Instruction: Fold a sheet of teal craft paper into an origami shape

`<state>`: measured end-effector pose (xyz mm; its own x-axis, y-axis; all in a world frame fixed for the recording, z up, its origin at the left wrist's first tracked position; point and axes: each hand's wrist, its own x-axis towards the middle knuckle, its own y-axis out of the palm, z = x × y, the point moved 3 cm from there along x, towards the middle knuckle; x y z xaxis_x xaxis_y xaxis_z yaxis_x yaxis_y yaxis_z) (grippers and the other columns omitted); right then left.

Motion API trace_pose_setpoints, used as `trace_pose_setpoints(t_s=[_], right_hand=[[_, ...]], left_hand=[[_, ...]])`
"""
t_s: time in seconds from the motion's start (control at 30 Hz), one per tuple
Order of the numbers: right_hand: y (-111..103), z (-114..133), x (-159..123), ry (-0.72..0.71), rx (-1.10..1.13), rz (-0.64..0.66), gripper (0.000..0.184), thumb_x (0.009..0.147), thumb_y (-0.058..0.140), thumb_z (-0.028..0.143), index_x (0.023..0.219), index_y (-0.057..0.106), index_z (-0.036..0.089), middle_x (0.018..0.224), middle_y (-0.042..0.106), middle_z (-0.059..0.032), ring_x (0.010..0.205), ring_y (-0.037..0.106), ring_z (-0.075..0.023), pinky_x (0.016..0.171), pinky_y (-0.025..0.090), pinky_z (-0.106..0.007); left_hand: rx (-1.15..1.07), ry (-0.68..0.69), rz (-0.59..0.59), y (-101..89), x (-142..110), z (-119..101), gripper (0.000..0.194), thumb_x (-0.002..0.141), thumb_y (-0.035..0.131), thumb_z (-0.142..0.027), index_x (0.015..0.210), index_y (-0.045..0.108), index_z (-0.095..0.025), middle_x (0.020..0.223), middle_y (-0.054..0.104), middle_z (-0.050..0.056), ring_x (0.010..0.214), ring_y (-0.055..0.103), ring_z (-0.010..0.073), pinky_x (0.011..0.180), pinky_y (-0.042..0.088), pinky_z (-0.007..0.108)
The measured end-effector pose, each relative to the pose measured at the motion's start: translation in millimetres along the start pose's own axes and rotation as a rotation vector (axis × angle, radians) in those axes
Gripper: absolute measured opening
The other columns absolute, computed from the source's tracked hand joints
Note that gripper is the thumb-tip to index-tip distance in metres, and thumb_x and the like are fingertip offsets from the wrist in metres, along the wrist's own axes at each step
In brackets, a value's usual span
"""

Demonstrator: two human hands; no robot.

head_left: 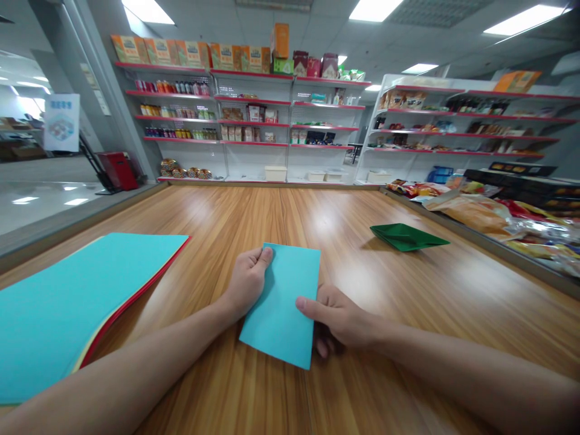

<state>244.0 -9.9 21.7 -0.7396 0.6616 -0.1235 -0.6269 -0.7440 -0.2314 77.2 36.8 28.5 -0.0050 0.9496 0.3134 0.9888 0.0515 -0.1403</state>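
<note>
A folded turquoise sheet of paper lies on the wooden table in front of me. My left hand pinches its far left corner, thumb on top and fingers curled. At the sheet's right edge my right hand grips it, thumb pressed on the paper and the other fingers tucked under or beside it. Further right and away from both hands rests a folded dark green paper boat.
A stack of coloured paper sheets, turquoise on top, lies at the left. Packaged snacks fill a display along the table's right edge. Shop shelves with goods stand at the back.
</note>
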Motion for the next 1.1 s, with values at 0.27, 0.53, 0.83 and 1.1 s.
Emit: trace_pose_setpoints(t_s=[0.27, 0.53, 0.83, 1.1], right_hand=[[-0.5, -2.2, -0.1, -0.126, -0.020, 0.022, 0.065, 0.083, 0.040, 0.069, 0.053, 0.052, 0.012, 0.042, 0.051, -0.0008, 0.032, 0.043, -0.0057, 0.030, 0.029, -0.015], [-6.9, 2.8, -0.3, -0.205, -0.138, -0.094, 0.067, 0.088, 0.038, 0.062, 0.042, 0.048, 0.014, 0.036, 0.046, -0.0008, 0.032, 0.042, -0.0049, 0.030, 0.027, -0.014], [-15.5, -2.4, 8.9, -0.085, 0.120, -0.218, 0.058, 0.079, 0.049, 0.067, 0.052, 0.043, 0.017, 0.035, 0.043, 0.0043, 0.027, 0.040, -0.0061, 0.023, 0.023, -0.014], [-29.9, -13.1, 11.0, -0.068, 0.140, -0.274, 0.071, 0.077, 0.043, 0.074, 0.045, 0.053, 0.011, 0.035, 0.048, -0.0010, 0.026, 0.041, -0.0054, 0.026, 0.024, -0.015]], left_hand=[[-0.012, 0.000, 0.110, 6.1, -1.1, 0.6, 0.043, 0.083, 0.047, -0.051, 0.056, 0.033, -0.020, 0.053, 0.030, -0.005, 0.047, 0.027, 0.0093, 0.043, 0.022, 0.023], [0.020, 0.031, 0.092, 2.4, -2.6, -3.0, 0.043, 0.083, 0.048, -0.049, 0.055, 0.033, -0.020, 0.054, 0.029, -0.005, 0.049, 0.028, 0.0097, 0.045, 0.022, 0.024], [0.009, 0.032, 0.151, 2.1, -3.6, -2.1, 0.043, 0.085, 0.047, -0.049, 0.056, 0.036, -0.019, 0.053, 0.032, -0.004, 0.048, 0.031, 0.0096, 0.044, 0.024, 0.023], [0.021, 0.017, 0.197, 2.1, 0.2, 1.8, 0.044, 0.083, 0.049, -0.051, 0.055, 0.037, -0.019, 0.052, 0.031, -0.005, 0.047, 0.030, 0.0095, 0.043, 0.022, 0.023]])
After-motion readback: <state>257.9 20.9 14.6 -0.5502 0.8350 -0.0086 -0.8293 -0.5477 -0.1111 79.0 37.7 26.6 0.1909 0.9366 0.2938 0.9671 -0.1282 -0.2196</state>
